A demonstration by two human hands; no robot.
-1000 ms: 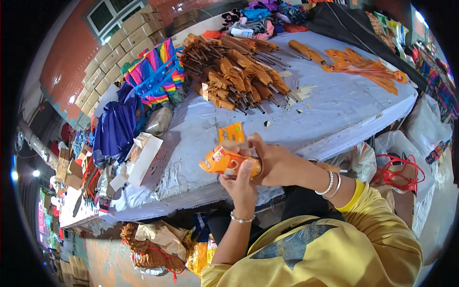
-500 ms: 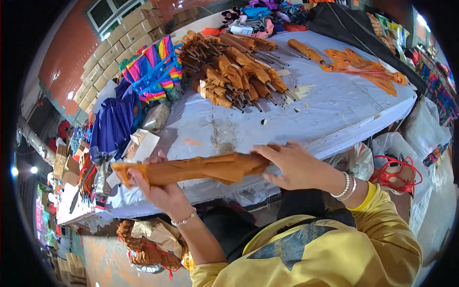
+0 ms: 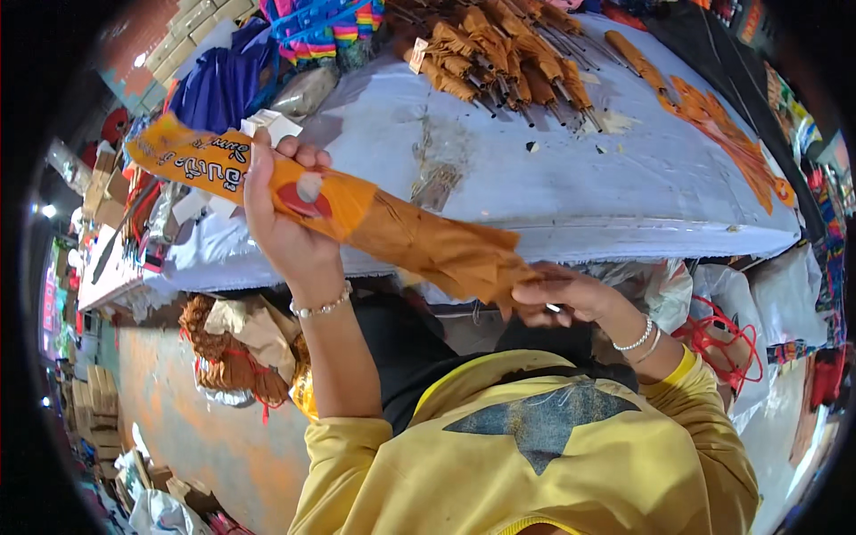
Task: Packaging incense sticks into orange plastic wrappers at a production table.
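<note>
A folded brown-orange umbrella [image 3: 428,245] slants across in front of me, over the table's near edge. Its upper left part is inside a printed orange sleeve [image 3: 201,160] with a red and white picture. My left hand [image 3: 290,214] is closed round the sleeve, thumb on top. At the lower right end, my right hand [image 3: 562,294] grips the umbrella with bent fingers; a small shiny tip shows between them. Several similar folded umbrellas [image 3: 499,53] lie heaped on the table, their metal rods pointing toward me.
A white-covered table [image 3: 499,183] spans the view. An orange sheet of sleeves [image 3: 736,134] lies on its right, by a dark cloth [image 3: 713,53]. Purple cloth [image 3: 227,80] and a rainbow-striped bundle [image 3: 330,31] sit at the left. Below the table is a brown bundle [image 3: 236,348]; red cord [image 3: 727,348] hangs right.
The umbrella has tilted, its sleeved end rising to the upper left and its other end dropping. More of the sleeve now covers it. My view has tipped lower.
</note>
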